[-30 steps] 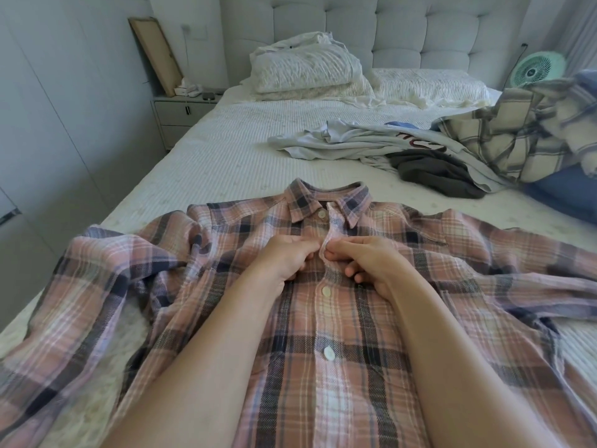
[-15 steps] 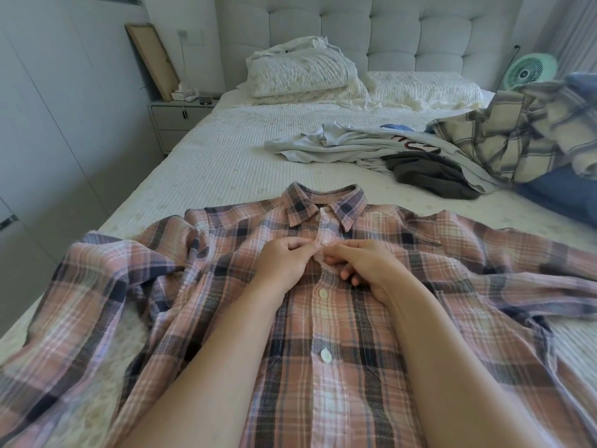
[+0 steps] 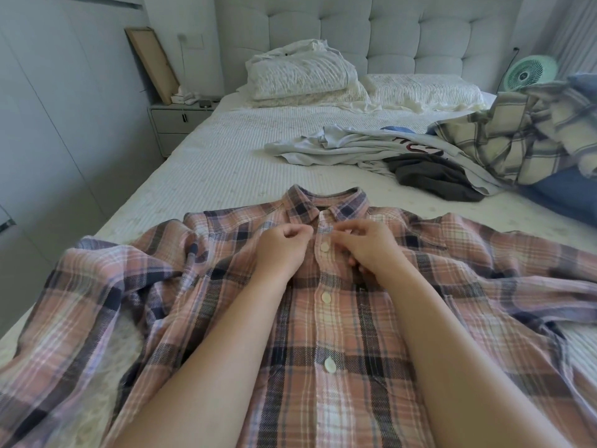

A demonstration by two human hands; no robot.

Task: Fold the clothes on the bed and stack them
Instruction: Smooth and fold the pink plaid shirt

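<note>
A pink plaid button-up shirt (image 3: 349, 334) lies front-up on the bed (image 3: 226, 169), collar pointing away from me and sleeves spread to both sides. Both my hands meet on its button strip just below the collar. My left hand (image 3: 284, 248) has curled fingers and pinches the left edge of the strip. My right hand (image 3: 365, 247) pinches the fabric on the other side, just above a fastened white button (image 3: 324, 247). Two more fastened buttons show lower down between my forearms.
Unfolded clothes lie at the right of the bed: a pale grey T-shirt (image 3: 349, 147), a dark grey garment (image 3: 433, 182), a cream plaid shirt (image 3: 517, 140) and a blue garment (image 3: 568, 195). Pillows (image 3: 303, 76) sit at the headboard. A nightstand (image 3: 174, 121) stands left, a green fan (image 3: 529, 72) right.
Both hands have moved up the button strip toward the collar. A fastened button that they covered now shows just below them.
</note>
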